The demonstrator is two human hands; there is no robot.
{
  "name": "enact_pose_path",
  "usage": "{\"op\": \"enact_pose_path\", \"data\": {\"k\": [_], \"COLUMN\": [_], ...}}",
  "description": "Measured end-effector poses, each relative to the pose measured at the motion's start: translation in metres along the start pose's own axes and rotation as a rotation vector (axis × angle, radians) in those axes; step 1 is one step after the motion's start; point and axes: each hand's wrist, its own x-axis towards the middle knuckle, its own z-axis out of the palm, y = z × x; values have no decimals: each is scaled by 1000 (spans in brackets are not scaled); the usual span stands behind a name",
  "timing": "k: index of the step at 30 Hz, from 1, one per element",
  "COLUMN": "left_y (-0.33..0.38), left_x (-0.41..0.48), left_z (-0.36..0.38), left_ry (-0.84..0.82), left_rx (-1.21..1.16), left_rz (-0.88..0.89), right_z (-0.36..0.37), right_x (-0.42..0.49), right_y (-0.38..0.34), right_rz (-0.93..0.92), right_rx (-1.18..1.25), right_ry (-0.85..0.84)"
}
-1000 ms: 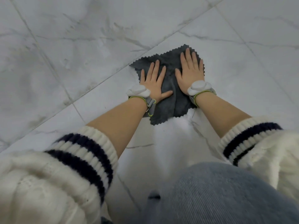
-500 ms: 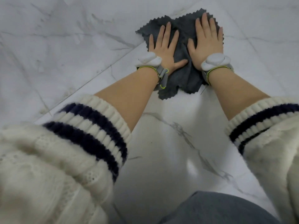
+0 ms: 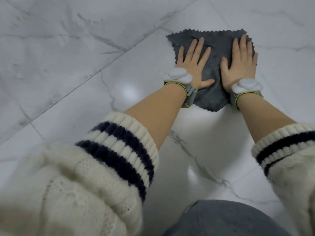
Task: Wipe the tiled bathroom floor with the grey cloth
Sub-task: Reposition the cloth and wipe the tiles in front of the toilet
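We see the left hand and right hand pressed flat, fingers spread, gripping nothing, on the grey cloth spread upon the marble-tiled floor.

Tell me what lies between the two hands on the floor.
In the head view, only a wrinkled strip of the grey cloth shows between the left hand and right hand; both press flat on it.

Floor bare all round cloth. Knee near, below. Hands flat on cloth, narrow gap between.
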Motion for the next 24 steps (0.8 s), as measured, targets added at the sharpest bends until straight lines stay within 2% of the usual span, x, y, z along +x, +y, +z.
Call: {"op": "enact_pose_path", "data": {"k": [5,10,18,24], "left_y": [51,78,64,33], "left_x": [-10,-36,-75,-112], "left_z": [16,27,38,43], "left_ry": [-28,-44,-44,-47], "left_rx": [13,38,35,5], "left_rz": [138,220,273,225], "right_z": [-10,-12,-1,10], "right_x": [-54,-103,-141,-157], "right_y": [48,61,32,-6], "right_rz": [123,230,323,258], "right_rx": [-1,10,19,-4], "right_ry": [-10,-8,6,-34]}}
